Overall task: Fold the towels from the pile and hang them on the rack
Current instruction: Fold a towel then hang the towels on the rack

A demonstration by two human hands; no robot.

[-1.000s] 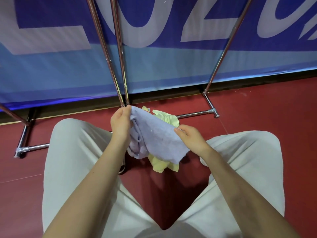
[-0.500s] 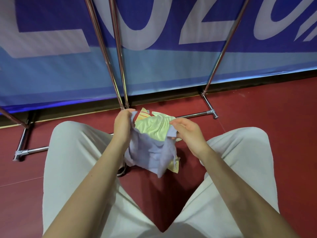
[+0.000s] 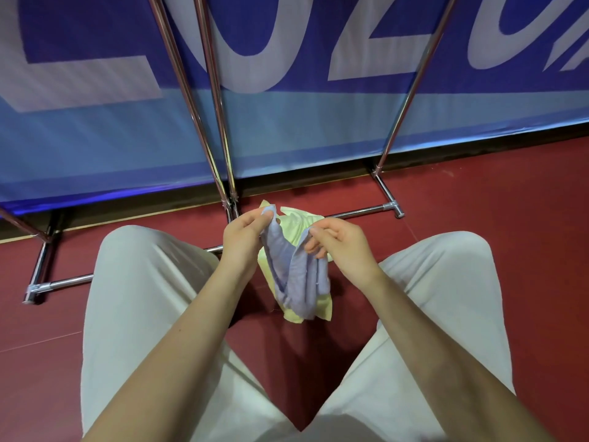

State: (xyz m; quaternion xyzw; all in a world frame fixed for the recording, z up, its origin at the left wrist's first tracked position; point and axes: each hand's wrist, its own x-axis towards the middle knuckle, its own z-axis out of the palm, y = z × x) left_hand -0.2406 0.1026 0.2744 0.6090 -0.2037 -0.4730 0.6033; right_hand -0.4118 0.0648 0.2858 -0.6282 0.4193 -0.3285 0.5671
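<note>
Both the left hand (image 3: 243, 239) and the right hand (image 3: 339, 242) pinch the lilac towel (image 3: 296, 275) hanging between them above the yellow pile (image 3: 298, 228), probably mid-fold, so next the corners must meet.

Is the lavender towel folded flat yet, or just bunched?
Bunched. The lavender cloth towel hangs in loose vertical drapes, pinched at its top by the left hand and right hand.
</note>
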